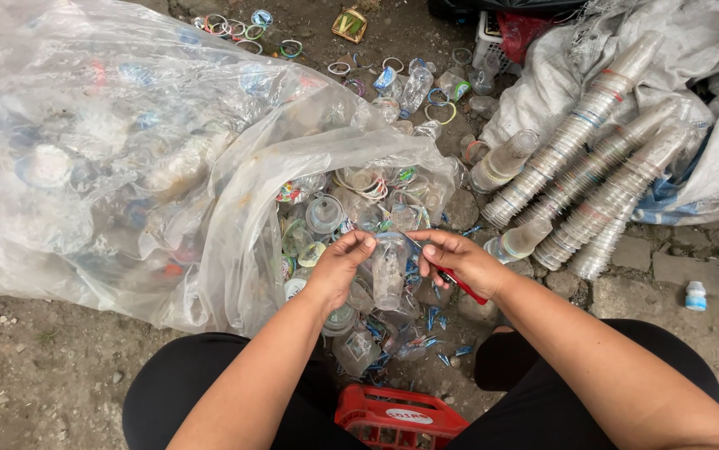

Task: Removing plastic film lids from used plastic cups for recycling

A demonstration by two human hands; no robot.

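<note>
On the left lies a big clear plastic sack [109,158] full of used cups and lids, its mouth open toward the person. The left hand [338,267] pinches the rim of a clear plastic cup [389,268] with fingertips closed on it. The cup is upright between both hands, above a pile of similar cups. The right hand [459,258] touches the cup's other side and grips a red-handled cutter [463,285]. Further right, long stacks of nested clear cups [593,158] lean on a grey woven sack [709,100]. A red plastic crate [397,421] sits between the knees.
</note>
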